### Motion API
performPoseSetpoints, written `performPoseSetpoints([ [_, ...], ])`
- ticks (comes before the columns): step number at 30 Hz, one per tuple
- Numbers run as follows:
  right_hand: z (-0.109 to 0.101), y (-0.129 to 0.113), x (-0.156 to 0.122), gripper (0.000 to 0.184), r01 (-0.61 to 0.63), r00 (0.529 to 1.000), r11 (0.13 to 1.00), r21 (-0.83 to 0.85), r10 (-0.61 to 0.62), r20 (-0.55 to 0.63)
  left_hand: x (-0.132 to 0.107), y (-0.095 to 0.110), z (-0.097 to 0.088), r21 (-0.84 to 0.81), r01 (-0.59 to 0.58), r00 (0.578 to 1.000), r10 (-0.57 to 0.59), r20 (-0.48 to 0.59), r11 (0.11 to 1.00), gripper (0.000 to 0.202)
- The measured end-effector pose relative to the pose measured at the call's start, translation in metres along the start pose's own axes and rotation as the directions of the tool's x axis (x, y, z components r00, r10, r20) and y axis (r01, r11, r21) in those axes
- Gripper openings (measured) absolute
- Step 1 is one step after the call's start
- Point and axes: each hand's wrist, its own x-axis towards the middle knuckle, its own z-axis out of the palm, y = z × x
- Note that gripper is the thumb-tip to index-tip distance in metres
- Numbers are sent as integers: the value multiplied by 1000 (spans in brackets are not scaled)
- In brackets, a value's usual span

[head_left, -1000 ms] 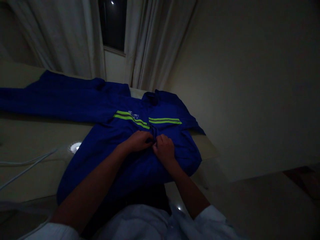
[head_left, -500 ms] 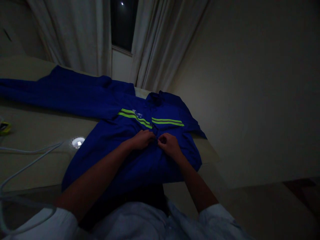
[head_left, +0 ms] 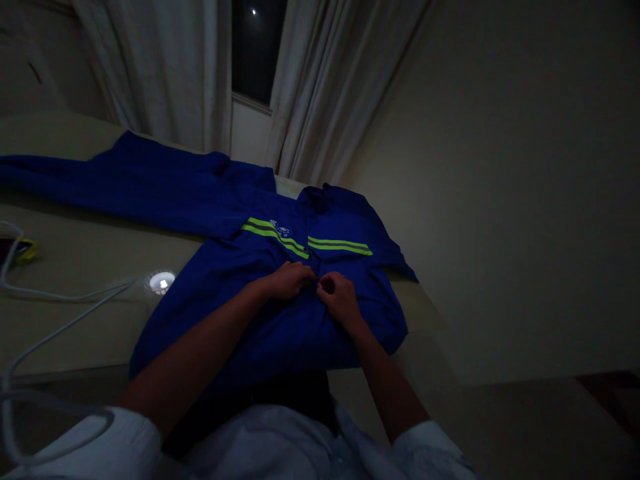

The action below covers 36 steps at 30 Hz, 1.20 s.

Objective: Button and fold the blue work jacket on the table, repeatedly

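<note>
A blue jacket (head_left: 220, 200) with yellow-green stripes across the chest lies spread flat on a pale table (head_left: 75, 267), collar away from me and one sleeve stretched far to the left. My left hand (head_left: 290, 280) and my right hand (head_left: 337, 297) meet at the middle of the jacket's front, just below the stripes. Both are closed in a pinch on the front edges of the cloth. What sits between the fingertips is too dark and small to make out.
A small round glowing thing (head_left: 161, 282) lies on the table left of the jacket. White cables (head_left: 55, 327) loop across the table's left side, near a dark yellow-edged object (head_left: 20, 248). White curtains (head_left: 165, 73) frame a dark window behind. A plain wall rises on the right.
The view has drifted so the scene sits a little more to the right. Both hands stay pinched at the jacket's front, shifted slightly with small finger movements.
</note>
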Motion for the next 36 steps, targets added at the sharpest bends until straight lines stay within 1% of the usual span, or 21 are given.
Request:
performPoseSetpoints([
  [3, -1, 8, 0, 4, -67, 997, 998, 22, 67, -42, 1, -5, -3, -130, -77, 995, 69, -65, 989, 33],
  [5, -4, 8, -2, 6, -105, 991, 992, 67, 110, -77, 1, -7, -3, -170, -78, 990, 55, -133, 982, 35],
  [7, -10, 1, -10, 6, -93, 980, 994, 61, 102, -173, 0, -7, -2, -125, -40, 988, 21, -151, 991, 41],
  [8, -12, -5, -16, 11, -57, 975, 998, 39, 64, -212, 0, -7, -2, -74, -25, 991, 14, -134, 997, 44],
  [9, -15, -12, -24, 19, 1, 978, 1000, 12, 2, -210, -1, -5, -1, -15, -18, 994, 17, -105, 1000, 44],
  [10, -18, -19, -33, 25, 71, 984, 997, -17, -73, -165, -2, -3, 0, 43, -20, 997, 23, -75, 999, 42],
  [11, -20, -26, -42, 28, 142, 986, 989, -46, -146, -86, -2, -1, 1, 91, -25, 998, 29, -50, 996, 40],
  [12, -23, -32, -52, 25, 197, 980, 977, -76, -198, 1, -3, 1, 1, 123, -26, 999, 31, -34, 992, 37],
  [13, -25, -37, -61, 18, 223, 974, 969, -109, -217, 68, -3, 3, 1, 136, -25, 999, 29, -25, 990, 37],
  [14, -27, -40, -69, 13, 217, 974, 965, -148, -204, 100, -4, 5, 1, 136, -22, 999, 25, -23, 991, 38],
  [15, -29, -41, -75, 14, 184, 981, 965, -187, -169, 95, -4, 6, 1, 127, -16, 999, 20, -25, 992, 39],
  [17, -31, -40, -85, 21, 90, 996, 969, -229, -86, 26, -4, 9, -1, 115, -11, 999, 16, -37, 993, 38],
  [19, -28, -38, -90, 23, 30, 999, 975, -220, -39, -38, -6, 10, -2, 147, -23, 997, 34, -72, 989, 34],
  [21, -22, -36, -93, 22, 31, 997, 983, -182, -43, -62, -7, 12, -4, 223, -48, 990, 77, -121, 974, 31],
  [22, -18, -37, -94, 21, 44, 996, 986, -162, -55, -66, -8, 13, -5, 266, -65, 983, 108, -148, 962, 33],
  [25, -8, -41, -99, 23, 62, 989, 987, -149, -81, -121, -10, 17, -6, 371, -123, 953, 214, -215, 921, 55],
  [27, -4, -45, -102, 19, 44, 984, 979, -198, -77, -163, -10, 21, -6, 417, -171, 935, 281, -219, 893, 69],
  [29, -2, -50, -105, 21, 18, 990, 971, -240, -51, -131, -9, 25, -4, 441, -227, 925, 334, -183, 868, 74],
  [32, -1, -53, -105, 36, -53, 998, 971, -233, 47, -32, -6, 28, 2, 437, -296, 915, 383, -125, 849, 74],
  [33, -2, -54, -104, 38, -85, 996, 970, -227, 83, -16, -6, 28, 4, 432, -311, 913, 392, -113, 847, 73],
  [36, -6, -54, -98, 29, -134, 990, 959, -251, 141, 8, -4, 30, 5, 430, -337, 907, 411, -90, 838, 69],
])
